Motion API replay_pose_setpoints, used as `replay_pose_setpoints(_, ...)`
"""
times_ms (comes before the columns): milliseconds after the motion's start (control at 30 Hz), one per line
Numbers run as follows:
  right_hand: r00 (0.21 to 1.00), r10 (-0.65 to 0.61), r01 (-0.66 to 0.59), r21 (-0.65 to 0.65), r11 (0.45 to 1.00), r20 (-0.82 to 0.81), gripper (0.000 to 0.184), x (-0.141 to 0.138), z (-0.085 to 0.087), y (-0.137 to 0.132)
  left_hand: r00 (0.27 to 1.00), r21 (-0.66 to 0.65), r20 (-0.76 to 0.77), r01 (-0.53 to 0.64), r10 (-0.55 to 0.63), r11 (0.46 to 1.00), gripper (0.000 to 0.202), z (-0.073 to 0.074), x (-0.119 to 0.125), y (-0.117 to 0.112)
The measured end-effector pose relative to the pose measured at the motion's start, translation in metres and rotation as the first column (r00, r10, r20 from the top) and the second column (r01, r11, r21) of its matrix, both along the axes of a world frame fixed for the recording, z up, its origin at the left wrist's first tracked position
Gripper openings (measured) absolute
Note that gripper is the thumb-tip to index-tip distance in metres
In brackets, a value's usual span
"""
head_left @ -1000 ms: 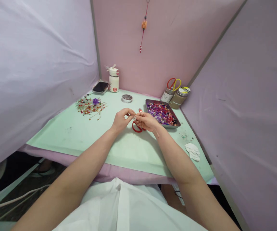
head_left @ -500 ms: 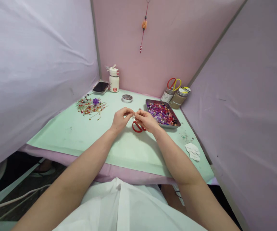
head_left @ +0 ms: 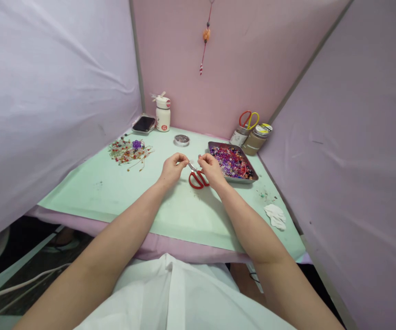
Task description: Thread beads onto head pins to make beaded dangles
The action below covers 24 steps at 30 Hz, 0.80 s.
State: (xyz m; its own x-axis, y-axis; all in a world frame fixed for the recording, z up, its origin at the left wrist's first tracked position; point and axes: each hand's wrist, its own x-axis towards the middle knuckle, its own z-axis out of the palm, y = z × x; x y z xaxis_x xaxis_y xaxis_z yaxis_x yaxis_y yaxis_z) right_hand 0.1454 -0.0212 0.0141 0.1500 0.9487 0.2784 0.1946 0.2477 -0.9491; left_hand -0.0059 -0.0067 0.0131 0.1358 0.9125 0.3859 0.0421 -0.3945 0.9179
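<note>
My left hand [head_left: 173, 167] is pinched closed above the middle of the table, and what lies between its fingertips is too small to make out. A short gap to the right, my right hand [head_left: 211, 168] is closed in a pinch too, its contents hidden. Red-handled scissors [head_left: 195, 180] lie on the mat below and between both hands, their metal blades partly showing. Just beyond my right hand stands a dark metal tray [head_left: 249, 180] of purple, red and orange beads [head_left: 231, 161].
Strung beads [head_left: 125, 152] are heaped on the left. Behind stand a phone [head_left: 144, 124], a white bottle [head_left: 163, 114] and a small round dish [head_left: 182, 140]. At the right are a can holding scissors [head_left: 239, 136], a jar [head_left: 255, 141] and crumpled white tissue [head_left: 275, 217].
My hands have drawn apart slightly, the left one leftward and the right one rightward. The scissors between them now show more of their blades.
</note>
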Motion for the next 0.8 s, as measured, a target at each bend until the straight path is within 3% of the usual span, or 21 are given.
replay_pose_setpoints(300,0.973,-0.126,0.106,0.111,0.988,0.193,0.014,-0.0023,-0.0033,0.0013,0.996,0.034,-0.071,0.062,-0.06,0.997,0.004,-0.0009,0.0015,-0.0025)
replay_pose_setpoints(567,0.982,-0.022,0.019,0.021,1.0,0.188,0.015,0.0,-0.0088,0.0035,0.991,0.129,-0.098,0.108,-0.095,0.986,0.004,-0.0023,0.0019,-0.0046)
replay_pose_setpoints(800,0.97,0.006,-0.015,0.034,0.999,0.242,0.015,0.0016,-0.009,0.0044,0.979,0.07,-0.089,0.188,-0.181,0.98,0.005,-0.004,0.0016,-0.0024)
